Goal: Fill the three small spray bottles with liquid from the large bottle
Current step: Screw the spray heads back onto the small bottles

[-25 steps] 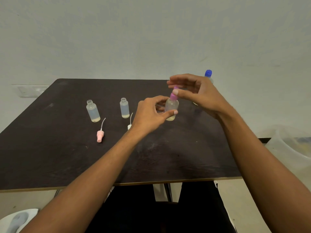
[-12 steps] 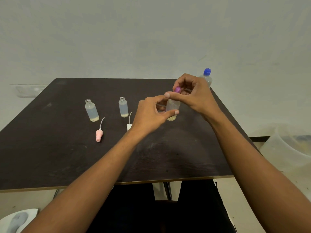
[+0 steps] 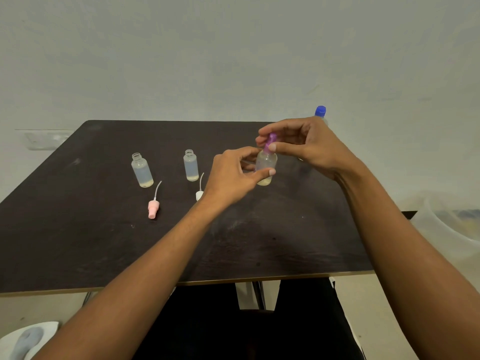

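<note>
My left hand (image 3: 233, 175) grips a small clear spray bottle (image 3: 266, 165) standing on the dark table (image 3: 78, 242); a little yellowish liquid sits at its bottom. My right hand (image 3: 309, 146) pinches its purple spray cap (image 3: 271, 141) on the bottle's neck. Two other small bottles stand uncapped to the left: one (image 3: 141, 170) far left, one (image 3: 191, 165) in the middle. A pink spray head (image 3: 153, 207) with its tube lies before the left one. A white spray head (image 3: 199, 193) lies by my left wrist. The large bottle's blue cap (image 3: 320, 110) shows behind my right hand.
A translucent plastic tub (image 3: 452, 227) stands off the table's right side. A white object with a grey item (image 3: 26, 339) lies on the floor at lower left. The wall runs close behind the table's far edge.
My right hand's fingers have shifted around the purple cap, from curled over it to pinching it with fingers spread. The left hand and bottle stayed in place.
</note>
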Available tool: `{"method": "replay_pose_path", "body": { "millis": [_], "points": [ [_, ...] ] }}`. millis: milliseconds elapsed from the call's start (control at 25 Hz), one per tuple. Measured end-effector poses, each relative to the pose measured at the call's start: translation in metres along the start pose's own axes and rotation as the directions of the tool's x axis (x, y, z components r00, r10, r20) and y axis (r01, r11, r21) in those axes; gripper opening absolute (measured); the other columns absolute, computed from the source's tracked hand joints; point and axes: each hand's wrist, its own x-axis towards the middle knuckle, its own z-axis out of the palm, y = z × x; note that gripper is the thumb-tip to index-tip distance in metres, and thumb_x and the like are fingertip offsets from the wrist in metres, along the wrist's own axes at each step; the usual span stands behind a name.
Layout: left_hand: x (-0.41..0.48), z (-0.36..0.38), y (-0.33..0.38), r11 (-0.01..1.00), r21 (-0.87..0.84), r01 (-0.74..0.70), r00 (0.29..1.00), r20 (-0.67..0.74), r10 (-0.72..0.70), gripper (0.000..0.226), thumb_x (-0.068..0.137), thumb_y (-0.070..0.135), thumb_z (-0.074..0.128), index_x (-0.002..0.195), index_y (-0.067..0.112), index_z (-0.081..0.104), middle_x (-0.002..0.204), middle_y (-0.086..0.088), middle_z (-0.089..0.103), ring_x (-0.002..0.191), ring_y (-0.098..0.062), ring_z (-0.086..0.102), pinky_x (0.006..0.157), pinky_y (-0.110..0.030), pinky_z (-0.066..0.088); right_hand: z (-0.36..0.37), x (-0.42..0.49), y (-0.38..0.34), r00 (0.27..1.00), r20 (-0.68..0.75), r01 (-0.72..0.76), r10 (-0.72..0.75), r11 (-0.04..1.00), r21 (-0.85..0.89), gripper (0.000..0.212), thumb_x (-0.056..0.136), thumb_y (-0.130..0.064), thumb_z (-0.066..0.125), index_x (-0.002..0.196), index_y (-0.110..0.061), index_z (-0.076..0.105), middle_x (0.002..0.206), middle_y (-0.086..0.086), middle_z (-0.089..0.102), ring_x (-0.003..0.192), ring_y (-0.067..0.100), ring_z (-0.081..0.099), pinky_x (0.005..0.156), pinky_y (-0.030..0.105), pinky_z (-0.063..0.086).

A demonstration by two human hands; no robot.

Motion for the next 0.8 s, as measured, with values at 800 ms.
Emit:
{"method": "replay_pose_path", "body": {
  "millis": [800],
  "points": [
    [0.036, 0.013, -0.029, 0.998, -0.010, 0.067, 0.997, 0.032, -0.066, 0.049, 0.080, 0.033, 0.091, 0.125, 0.022, 0.075, 0.111, 0.007, 0.079, 0.094, 0.002, 0.075, 0.088, -0.015, 0.059, 0.014, 0.032, 0.042, 0.973, -0.232, -0.047, -0.004, 0.976, -0.213, 0.033, 0.090, -0.020, 0.083, 0.122, -0.013, 0.078, 0.112, -0.003, 0.080, 0.105, 0.006, 0.076, 0.097, 0.024, 0.059]
  ]
}}
